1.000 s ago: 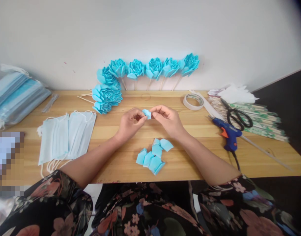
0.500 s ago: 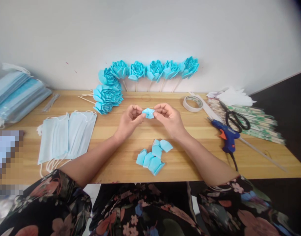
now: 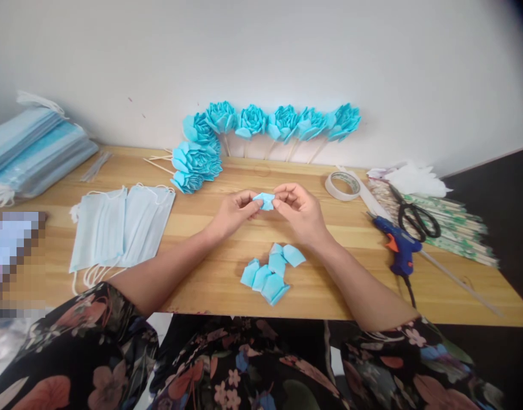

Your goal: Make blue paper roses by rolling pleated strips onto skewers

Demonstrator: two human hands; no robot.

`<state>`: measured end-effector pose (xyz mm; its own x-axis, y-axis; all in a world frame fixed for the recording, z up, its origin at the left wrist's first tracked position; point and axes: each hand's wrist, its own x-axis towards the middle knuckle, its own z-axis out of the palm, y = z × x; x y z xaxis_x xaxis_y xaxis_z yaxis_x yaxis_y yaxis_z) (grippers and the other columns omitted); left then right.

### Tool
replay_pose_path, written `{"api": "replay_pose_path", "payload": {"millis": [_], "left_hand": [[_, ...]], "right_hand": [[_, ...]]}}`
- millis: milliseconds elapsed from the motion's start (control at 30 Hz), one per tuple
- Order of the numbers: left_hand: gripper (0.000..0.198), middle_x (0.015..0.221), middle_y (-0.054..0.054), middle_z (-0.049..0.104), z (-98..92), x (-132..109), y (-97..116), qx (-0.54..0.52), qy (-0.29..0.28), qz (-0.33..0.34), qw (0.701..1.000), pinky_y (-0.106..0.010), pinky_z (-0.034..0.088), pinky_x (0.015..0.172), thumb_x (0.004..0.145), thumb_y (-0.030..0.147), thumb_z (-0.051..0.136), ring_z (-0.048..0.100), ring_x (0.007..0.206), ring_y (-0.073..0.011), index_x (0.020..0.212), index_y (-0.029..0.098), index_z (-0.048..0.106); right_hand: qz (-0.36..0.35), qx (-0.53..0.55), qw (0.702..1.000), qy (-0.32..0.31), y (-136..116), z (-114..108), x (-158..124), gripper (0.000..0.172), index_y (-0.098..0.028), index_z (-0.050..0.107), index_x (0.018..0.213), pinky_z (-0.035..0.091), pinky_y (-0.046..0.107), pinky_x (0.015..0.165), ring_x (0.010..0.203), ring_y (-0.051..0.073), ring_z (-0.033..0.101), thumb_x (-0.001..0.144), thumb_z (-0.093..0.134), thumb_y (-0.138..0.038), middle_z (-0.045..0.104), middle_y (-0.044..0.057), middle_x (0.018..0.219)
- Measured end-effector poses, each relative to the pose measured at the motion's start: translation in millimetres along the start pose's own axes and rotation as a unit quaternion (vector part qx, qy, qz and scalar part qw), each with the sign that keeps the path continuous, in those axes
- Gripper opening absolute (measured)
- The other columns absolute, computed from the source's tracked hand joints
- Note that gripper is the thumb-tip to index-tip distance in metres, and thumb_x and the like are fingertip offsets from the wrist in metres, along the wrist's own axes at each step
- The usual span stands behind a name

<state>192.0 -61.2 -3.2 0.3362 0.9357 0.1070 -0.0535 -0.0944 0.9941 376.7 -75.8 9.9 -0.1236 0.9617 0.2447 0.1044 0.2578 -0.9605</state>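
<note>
Between my two hands is a small folded light-blue petal piece (image 3: 267, 200), held above the middle of the table. My left hand (image 3: 238, 213) pinches its left end between thumb and fingers. Its right end is pinched by my right hand (image 3: 299, 210). Below them, nearer the table's front edge, lie several loose blue petal pieces (image 3: 261, 278), some overlapping. Beyond my hands, several finished blue flowers (image 3: 282, 122) on thin sticks lean on the wall, and more flowers (image 3: 195, 158) lie stacked at the left of that row.
On the left are face masks (image 3: 120, 228), a packed pile of masks (image 3: 34, 151) and a blurred-out object (image 3: 13, 245). To the right lie a tape roll (image 3: 342, 185), black scissors (image 3: 419, 221), a blue glue gun (image 3: 400, 242) with its cord, and wrapped sticks (image 3: 453, 228).
The camera view has shifted slightly, moving the scene to the right. Both hands still pinch the petal piece, which now looks flatter. The loose pieces lie unchanged.
</note>
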Motion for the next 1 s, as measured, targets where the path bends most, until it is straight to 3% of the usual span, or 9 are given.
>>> {"api": "replay_pose_path", "payload": {"millis": [633, 1000], "left_hand": [[0.036, 0.064, 0.002, 0.06, 1.3, -0.2, 3.2, -0.023, -0.014, -0.011, 1.0, -0.022, 0.043, 0.056, 0.074, 0.047, 0.076, 0.052, 0.057, -0.0092, 0.085, 0.015, 0.065], [0.035, 0.061, 0.003, 0.058, 0.1, -1.6, 4.6, -0.036, -0.014, -0.024, 0.999, -0.021, 0.043, 0.055, 0.074, 0.046, 0.077, 0.051, 0.054, -0.0083, 0.076, 0.016, 0.059]], "right_hand": [[0.003, -0.007, 1.0, -0.01, 0.0, -0.2, -1.1, 0.023, -0.023, 0.061, 0.101, 0.05, 0.03, 0.07, 0.073, 0.014, 0.061, 0.081, 0.068, -0.029, 0.066, -0.002, 0.079], [-0.011, -0.046, 0.999, -0.007, -4.9, 2.6, -3.9, 0.021, -0.023, 0.063, 0.099, 0.05, 0.03, 0.071, 0.072, 0.014, 0.062, 0.079, 0.069, -0.027, 0.067, -0.002, 0.076]]}}
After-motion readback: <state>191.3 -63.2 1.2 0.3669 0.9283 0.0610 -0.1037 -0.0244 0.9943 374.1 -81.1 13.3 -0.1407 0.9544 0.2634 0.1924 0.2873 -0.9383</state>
